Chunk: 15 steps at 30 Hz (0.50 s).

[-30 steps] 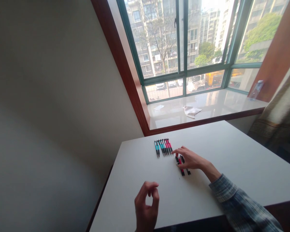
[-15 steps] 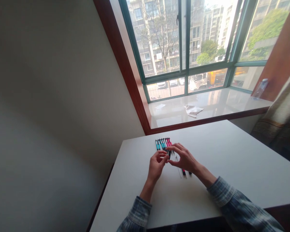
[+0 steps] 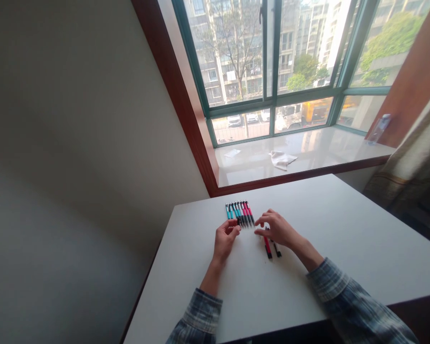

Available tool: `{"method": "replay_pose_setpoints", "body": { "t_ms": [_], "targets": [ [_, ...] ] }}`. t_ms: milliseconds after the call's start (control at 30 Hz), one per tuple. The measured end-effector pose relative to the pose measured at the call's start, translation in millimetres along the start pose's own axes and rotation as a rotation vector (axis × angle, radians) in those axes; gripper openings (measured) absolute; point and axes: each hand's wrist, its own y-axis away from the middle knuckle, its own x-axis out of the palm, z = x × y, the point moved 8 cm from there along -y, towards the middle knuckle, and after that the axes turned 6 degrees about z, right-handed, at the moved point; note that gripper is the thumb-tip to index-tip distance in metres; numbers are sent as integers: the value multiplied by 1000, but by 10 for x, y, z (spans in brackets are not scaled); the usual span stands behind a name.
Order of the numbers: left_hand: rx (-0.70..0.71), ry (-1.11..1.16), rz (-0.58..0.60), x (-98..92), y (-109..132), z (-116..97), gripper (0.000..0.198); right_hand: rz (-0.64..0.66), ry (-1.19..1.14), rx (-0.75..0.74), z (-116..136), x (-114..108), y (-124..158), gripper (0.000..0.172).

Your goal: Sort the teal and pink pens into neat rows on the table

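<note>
My left hand (image 3: 223, 242) is closed, thumb and fingertips pinched round a small black pen part (image 3: 238, 221). Most of that part is hidden by the fingers. It is held just in front of a row of several pens, teal ones (image 3: 231, 210) on the left and pink ones (image 3: 249, 209) on the right, all with black grips. My right hand (image 3: 277, 229) hovers right of the row, thumb and index finger apart, with nothing visible between them. Below its fingers lie a pink-and-black pen piece (image 3: 268, 248) and a black piece (image 3: 278, 252), partly covered by the hand.
The white table (image 3: 200, 210) reaches the window ledge (image 3: 251, 174). On the ledge are a crumpled white cloth (image 3: 282, 160), a flat paper (image 3: 232, 153) and a clear bottle (image 3: 379, 129). A wall (image 3: 93, 167) stands at the left, a curtain (image 3: 397, 167) at the right.
My hands have moved apart, the left keeping the black part and the right drawing back from it. A thin white stick by the pen pieces no longer shows. The view has shifted slightly.
</note>
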Motion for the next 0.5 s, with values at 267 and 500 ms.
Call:
{"method": "replay_pose_setpoints", "body": {
  "t_ms": [267, 500],
  "targets": [
    [115, -120, -24, 36, 69, -107, 30, -191, -235, 71, -7, -54, -4, 13],
    [247, -308, 8, 156, 160, -298, 18, -220, -600, 68, -59, 55, -44, 25]
  ]
}}
